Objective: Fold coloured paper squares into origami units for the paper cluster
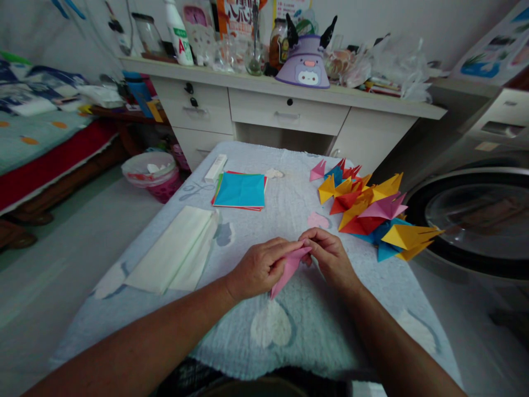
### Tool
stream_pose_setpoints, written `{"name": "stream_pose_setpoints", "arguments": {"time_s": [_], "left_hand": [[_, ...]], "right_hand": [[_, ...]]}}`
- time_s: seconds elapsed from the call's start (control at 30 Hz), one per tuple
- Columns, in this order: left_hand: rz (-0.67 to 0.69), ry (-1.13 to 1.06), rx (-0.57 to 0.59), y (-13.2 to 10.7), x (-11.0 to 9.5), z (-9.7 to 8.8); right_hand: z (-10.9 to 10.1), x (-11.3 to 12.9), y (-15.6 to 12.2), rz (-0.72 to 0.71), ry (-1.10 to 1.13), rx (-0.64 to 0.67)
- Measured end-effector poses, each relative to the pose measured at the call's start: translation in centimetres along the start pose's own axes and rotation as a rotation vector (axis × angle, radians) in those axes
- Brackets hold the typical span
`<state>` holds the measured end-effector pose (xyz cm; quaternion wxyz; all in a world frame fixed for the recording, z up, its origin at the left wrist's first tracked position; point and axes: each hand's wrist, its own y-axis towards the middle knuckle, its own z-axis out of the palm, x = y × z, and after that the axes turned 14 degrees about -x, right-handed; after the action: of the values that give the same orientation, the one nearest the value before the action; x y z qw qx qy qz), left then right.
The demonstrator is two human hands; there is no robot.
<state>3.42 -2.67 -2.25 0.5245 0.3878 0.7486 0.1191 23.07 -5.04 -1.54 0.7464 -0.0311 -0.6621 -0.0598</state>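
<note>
Both my hands meet over the middle of a table covered with a pale blue cloth (289, 325). My left hand (258, 268) and my right hand (330, 256) are closed in a pinch on a folded pink paper (287, 269), whose pointed end hangs down toward me. A heap of folded paper shapes (367, 212) in yellow, red, blue and pink lies just right of my right hand. A stack of flat square sheets (241, 191), blue on top, sits farther back on the left.
A folded cream cloth (179, 251) lies at the table's left side and a white tube (215, 167) behind the sheets. A white desk (285, 113) with cluttered top stands behind, a pink bin (151, 173) on the floor left, a washing machine (475, 215) right.
</note>
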Motion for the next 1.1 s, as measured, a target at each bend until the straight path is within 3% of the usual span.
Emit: {"name": "stream_pose_setpoints", "arguments": {"time_s": [1.1], "left_hand": [[0.125,-0.005,-0.062,-0.03,0.02,0.18]], "right_hand": [[0.13,0.53,-0.12,-0.040,-0.019,-0.036]]}}
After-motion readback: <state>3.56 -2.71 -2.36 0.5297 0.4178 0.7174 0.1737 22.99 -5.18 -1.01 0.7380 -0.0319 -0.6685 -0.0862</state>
